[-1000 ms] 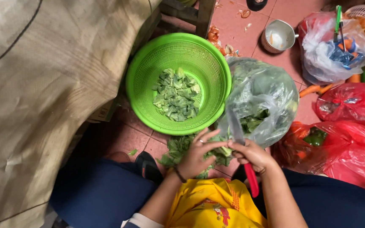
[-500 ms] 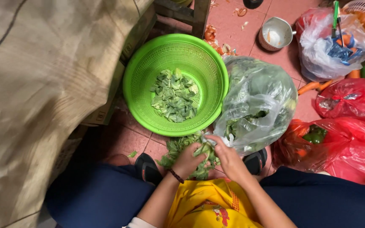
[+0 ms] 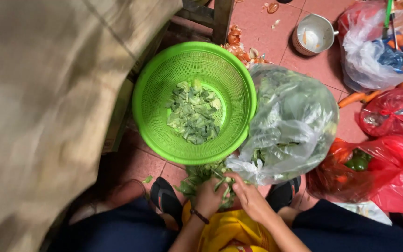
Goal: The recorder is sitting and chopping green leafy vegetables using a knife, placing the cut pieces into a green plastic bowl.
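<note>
Both hands sit low in the middle of the frame, pressed together around a bunch of leafy greens [image 3: 200, 176]. The left hand [image 3: 209, 196] is closed around the stems from the left, and the right hand [image 3: 250, 198] comes in from the right with its fingers curled over the same bunch, so the two are basically touching. A dark band sits on the left wrist.

Just above the hands is a bright green plastic basket [image 3: 152, 100] on the red tile floor [image 3: 267, 35], with a pile of chopped green pieces [image 3: 194, 113] in the bottom of it. Right beside the basket, touching its right edge, is a big clear plastic bag [image 3: 292, 121] stuffed with more greens; its lower edge hangs right over the hands.

Upper right has a small metal pot [image 3: 314, 33], then a clear bag [image 3: 378, 51] with blue and orange stuff inside. Red plastic bags [image 3: 392, 154] fill the right side, and a carrot [image 3: 357, 98] lies on the floor between them. Some peel scraps [image 3: 241, 46] lie above the basket. A big tan cloth [image 3: 38, 107] covers the whole left side. Black sandals [image 3: 166, 198] show at the bottom.
</note>
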